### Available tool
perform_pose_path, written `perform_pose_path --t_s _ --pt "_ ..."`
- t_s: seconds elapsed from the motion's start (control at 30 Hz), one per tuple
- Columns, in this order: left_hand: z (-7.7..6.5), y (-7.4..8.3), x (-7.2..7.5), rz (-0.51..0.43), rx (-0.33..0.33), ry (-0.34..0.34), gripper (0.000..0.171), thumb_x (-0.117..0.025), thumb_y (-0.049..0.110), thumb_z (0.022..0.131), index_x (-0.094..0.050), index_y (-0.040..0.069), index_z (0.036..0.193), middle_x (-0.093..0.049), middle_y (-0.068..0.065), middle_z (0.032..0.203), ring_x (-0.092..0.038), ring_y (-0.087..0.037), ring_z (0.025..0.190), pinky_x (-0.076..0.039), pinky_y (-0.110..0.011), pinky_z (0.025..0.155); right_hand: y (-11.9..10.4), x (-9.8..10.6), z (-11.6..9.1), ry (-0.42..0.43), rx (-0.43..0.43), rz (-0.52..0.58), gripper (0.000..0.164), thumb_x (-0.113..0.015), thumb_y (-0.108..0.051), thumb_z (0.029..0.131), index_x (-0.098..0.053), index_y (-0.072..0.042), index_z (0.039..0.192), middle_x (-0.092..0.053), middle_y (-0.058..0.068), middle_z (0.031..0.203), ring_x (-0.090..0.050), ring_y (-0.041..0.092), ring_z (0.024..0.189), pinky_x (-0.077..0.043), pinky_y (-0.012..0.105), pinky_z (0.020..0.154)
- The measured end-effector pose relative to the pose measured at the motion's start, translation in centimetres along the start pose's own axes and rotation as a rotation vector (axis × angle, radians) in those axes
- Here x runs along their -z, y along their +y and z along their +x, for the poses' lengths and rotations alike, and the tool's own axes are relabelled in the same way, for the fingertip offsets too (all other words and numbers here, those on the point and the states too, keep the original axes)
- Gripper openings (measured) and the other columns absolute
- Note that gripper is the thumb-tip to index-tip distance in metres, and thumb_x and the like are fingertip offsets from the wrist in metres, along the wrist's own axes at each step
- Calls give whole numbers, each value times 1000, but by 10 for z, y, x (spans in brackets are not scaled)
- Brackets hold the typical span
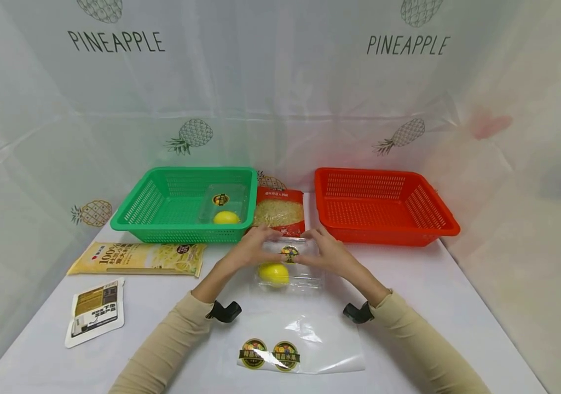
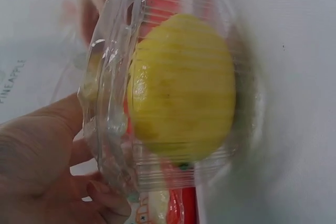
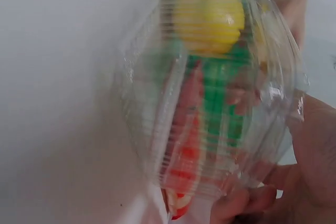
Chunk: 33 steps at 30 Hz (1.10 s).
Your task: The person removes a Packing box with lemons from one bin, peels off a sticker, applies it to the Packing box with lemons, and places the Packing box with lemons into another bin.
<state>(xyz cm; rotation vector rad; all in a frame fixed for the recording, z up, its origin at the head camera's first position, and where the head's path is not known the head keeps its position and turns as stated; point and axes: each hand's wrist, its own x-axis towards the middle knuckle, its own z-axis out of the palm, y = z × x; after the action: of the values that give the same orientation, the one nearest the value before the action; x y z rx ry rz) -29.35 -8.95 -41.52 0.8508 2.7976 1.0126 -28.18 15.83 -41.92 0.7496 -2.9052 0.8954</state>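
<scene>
A clear plastic clamshell box (image 1: 306,280) with a round label on its lid is at the middle of the table, between both hands. Inside it, toward the left, lies a yellow lemon (image 1: 274,273), seen large through the ribbed wall in the left wrist view. My left hand (image 1: 253,249) grips the box's left side, thumb across the lid and fingers at the far edge. Its right side is gripped the same way by my right hand (image 1: 330,253). The lid is down over the lemon in the head view. Some fingertips are hidden behind the box.
A green basket (image 1: 186,234) holds another clear box with a lemon. To the right stands a red basket (image 1: 383,234), with a red pasta bag (image 1: 280,210) between them. At left lie a yellow noodle packet (image 1: 137,259) and a white pouch (image 1: 97,312). A label sheet (image 1: 319,342) lies in front.
</scene>
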Motion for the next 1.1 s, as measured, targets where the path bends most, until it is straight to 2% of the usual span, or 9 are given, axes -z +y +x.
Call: perform_pose_path --t_s 0.1,0.27,0.4,0.53,0.63,0.77,0.83,1.1 --pt "-2 1 -1 11 3 13 62 -78 38 83 -60 6 133 -59 -12 127 -49 -28 115 -45 -48 96 -2 -1 -1 11 12 0 67 -72 -55 82 -56 -12 131 -52 11 131 -62 36 110 -51 60 90" --pt "-2 1 -3 16 -18 62 47 -75 28 87 -64 5 127 -62 -12 122 -54 -28 114 -45 -50 98 0 -2 -1 43 32 29 49 -74 -40 87 -61 -14 125 -56 10 124 -63 32 108 -52 57 91" --pt "0 2 -7 60 17 117 39 -73 31 88 -68 11 122 -66 -9 117 -56 -26 110 -46 -48 95 0 -7 2 83 12 -7 41 -69 -41 90 -62 -14 121 -60 9 120 -62 31 112 -48 62 92" --pt "3 1 -10 94 49 164 36 -73 35 88 -71 15 118 -68 -5 112 -58 -22 107 -47 -46 92 -2 -9 4 117 -14 -34 39 -69 -42 90 -63 -15 117 -62 7 117 -62 28 109 -49 59 89" --pt "6 -3 -9 80 38 138 38 -75 33 87 -70 13 119 -69 -5 113 -58 -22 108 -49 -44 93 0 -7 4 95 -10 -14 41 -70 -40 89 -63 -14 120 -60 8 119 -61 30 112 -49 58 91" --pt "3 -2 0 -1 -5 38 46 -76 26 86 -66 5 126 -66 -12 123 -57 -27 116 -48 -45 99 1 0 0 27 15 83 50 -72 -36 88 -60 -10 129 -55 13 128 -56 38 120 -47 61 97" --pt "0 1 3 -27 -5 7 51 -77 25 85 -63 2 128 -63 -15 128 -55 -29 119 -46 -47 102 1 1 -2 13 14 113 56 -75 -37 86 -58 -9 132 -52 16 131 -55 40 119 -49 60 95" --pt "-6 14 0 83 72 5 71 -80 47 78 -59 11 136 -56 -13 135 -45 -30 121 -46 -51 97 -8 -8 -4 28 -87 -22 81 -74 -64 75 -53 -19 138 -49 14 137 -57 38 118 -44 68 95"
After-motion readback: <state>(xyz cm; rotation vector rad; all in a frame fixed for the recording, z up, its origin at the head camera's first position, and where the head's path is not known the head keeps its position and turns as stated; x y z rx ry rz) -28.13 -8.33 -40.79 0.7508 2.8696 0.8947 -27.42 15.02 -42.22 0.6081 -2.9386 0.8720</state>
